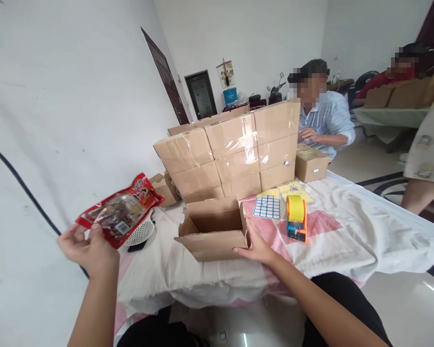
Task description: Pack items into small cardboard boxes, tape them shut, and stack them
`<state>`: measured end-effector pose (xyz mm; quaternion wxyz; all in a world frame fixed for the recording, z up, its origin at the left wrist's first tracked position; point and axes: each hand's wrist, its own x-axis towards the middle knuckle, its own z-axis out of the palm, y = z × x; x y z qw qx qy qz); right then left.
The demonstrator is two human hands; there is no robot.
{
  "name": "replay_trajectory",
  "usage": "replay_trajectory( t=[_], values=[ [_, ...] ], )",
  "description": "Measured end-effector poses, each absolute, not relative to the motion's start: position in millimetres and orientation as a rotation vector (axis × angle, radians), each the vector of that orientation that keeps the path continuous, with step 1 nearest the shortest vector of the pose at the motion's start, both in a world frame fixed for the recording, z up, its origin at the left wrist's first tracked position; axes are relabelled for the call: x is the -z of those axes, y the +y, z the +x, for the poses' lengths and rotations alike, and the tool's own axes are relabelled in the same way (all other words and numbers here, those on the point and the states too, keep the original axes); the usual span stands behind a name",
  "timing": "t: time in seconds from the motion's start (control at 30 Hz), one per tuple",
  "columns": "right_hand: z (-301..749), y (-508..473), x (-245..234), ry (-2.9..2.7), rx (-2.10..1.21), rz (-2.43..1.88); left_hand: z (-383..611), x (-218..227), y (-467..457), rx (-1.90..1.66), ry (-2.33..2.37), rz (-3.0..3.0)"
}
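Snack packet [121, 212] print blurred and unreadable; its lower edge covers the fingertips of the left hand [88, 248]. Dark object [136, 247] under the white mesh piece [142, 231] mostly hidden, kind unclear. Label sheet [267, 206] text too small to read. Stacked boxes [231, 154] hide the seated person's [325, 120] lower body. Standing person [425, 159] cut off by the right edge — only garment and leg show.

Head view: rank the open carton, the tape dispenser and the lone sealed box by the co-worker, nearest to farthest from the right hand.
1. open carton: touched by the right hand, at its left.
2. tape dispenser: on the cloth, to the right.
3. lone sealed box: far side, by the co-worker.
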<state>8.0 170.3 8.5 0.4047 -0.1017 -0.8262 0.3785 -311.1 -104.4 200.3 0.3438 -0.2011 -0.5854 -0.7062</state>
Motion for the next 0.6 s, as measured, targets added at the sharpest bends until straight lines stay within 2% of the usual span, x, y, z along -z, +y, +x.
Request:
replay_trajectory(
  t=[0.1, 0.2, 0.4, 0.47, 0.6],
  values=[
    [10, 169, -11, -2.109, -0.975, -0.222, -277, -232, -97, 1.902, -1.377, -0.805],
    [13, 167, -15, -2.117, -0.996, -0.199, -248, -244, -74, 2.022, -1.388, -0.985],
    [16, 162, -20, -2.147, -1.02, -0.133, -222, -212, -7, 2.055, -1.702, -1.296],
    [16, 161, -22, -2.148, -1.039, -0.127, -220, -199, 9, 1.836, -1.952, -1.566],
    [16, 159, -25, -2.139, -1.053, -0.142, -223, -181, 18, 0.733, -2.397, -2.011]
  ],
)
